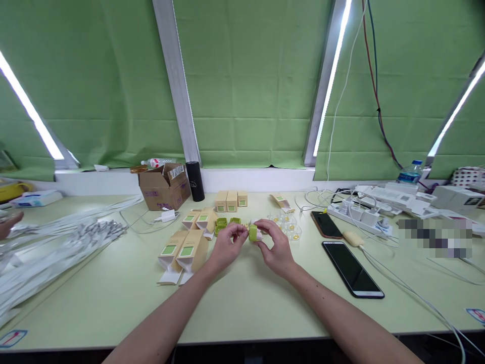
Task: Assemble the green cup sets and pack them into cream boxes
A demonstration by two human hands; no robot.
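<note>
A small green piece (253, 233) with a pale end is held between my two hands above the table. My left hand (229, 243) pinches at its left side, where a small yellowish bit shows at the fingertips. My right hand (276, 246) grips it from the right with thumb and fingers. Just behind my left hand sit several green square containers (221, 223). To the right, behind my right hand, are clear cups (293, 230) with yellow bits inside. Open kraft boxes (192, 248) with green labels stand to the left of my left hand.
Closed kraft boxes (232, 200) stand at the back, near a cardboard carton (163, 188) and black cylinder (195, 181). Two phones (353, 269) (326, 224), cables and a power strip (359, 218) lie right. White strips (49, 258) and another person's hand (9, 225) are left.
</note>
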